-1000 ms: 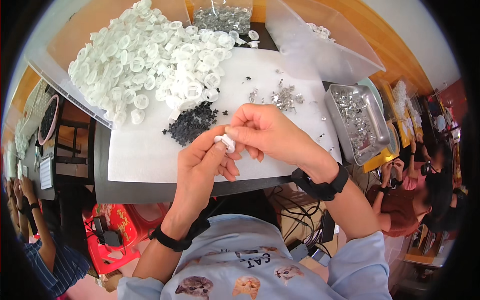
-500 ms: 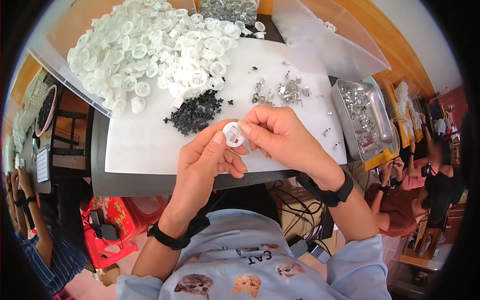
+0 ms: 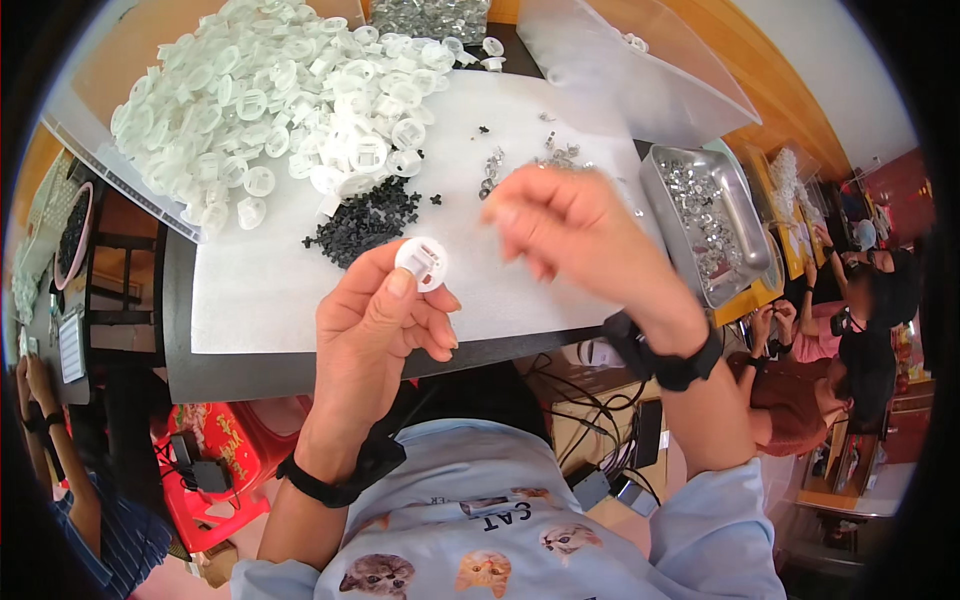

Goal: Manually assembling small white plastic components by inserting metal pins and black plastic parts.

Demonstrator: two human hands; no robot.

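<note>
My left hand (image 3: 375, 310) pinches a round white plastic part (image 3: 422, 262) between thumb and fingers, its face with square cut-outs turned up. Apart from it, to the right, my right hand (image 3: 560, 225) hovers over the white sheet (image 3: 280, 310), close to the small metal pieces (image 3: 565, 156). Motion blurs its fingers, so I cannot make out whether they hold anything. Beyond my left hand lies a pile of small black plastic pieces (image 3: 365, 220). Behind that, a big heap of white plastic parts (image 3: 270, 100) like the held one spills from a clear bin.
A metal tray (image 3: 715, 220) of small metal pieces stands at the table's right. A translucent bin (image 3: 640, 70) lies at the back right, near a bag of metal pieces (image 3: 430, 18). Cables (image 3: 600, 415) and a red stool (image 3: 225, 450) are below; other people work at both sides.
My right hand has let go of the white part and moved right, away from my left hand. My left hand still holds the part, now slightly further left in view.
</note>
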